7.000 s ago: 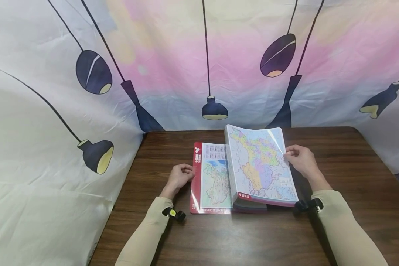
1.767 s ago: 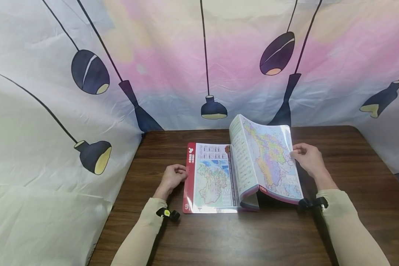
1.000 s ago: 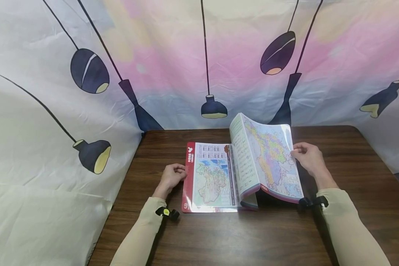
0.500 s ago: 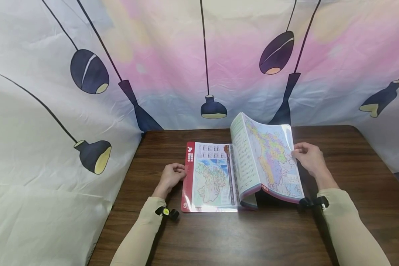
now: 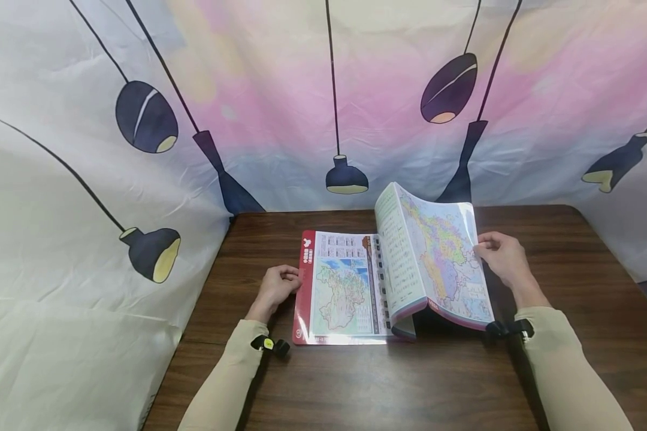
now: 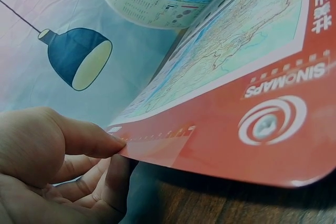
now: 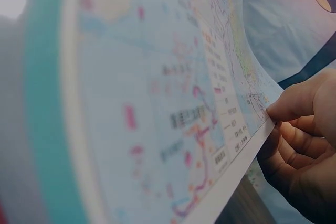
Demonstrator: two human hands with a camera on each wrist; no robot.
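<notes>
My lifted pages hide the desk (image 5: 356, 383) under them. My right hand (image 5: 502, 258) pinches the atlas (image 5: 393, 281) page block's edge, arched upward; my left hand (image 5: 278, 286) pinches the red cover's edge, fingers curled.

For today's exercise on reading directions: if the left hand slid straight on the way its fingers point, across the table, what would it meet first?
Probably the atlas itself: the left hand already pinches the edge of its red cover, so nothing lies between them.

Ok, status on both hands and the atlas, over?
Left hand pinches red front cover edge. Right hand grips thick block of lifted map pages. Dark wooden table, nothing in the way.
</notes>
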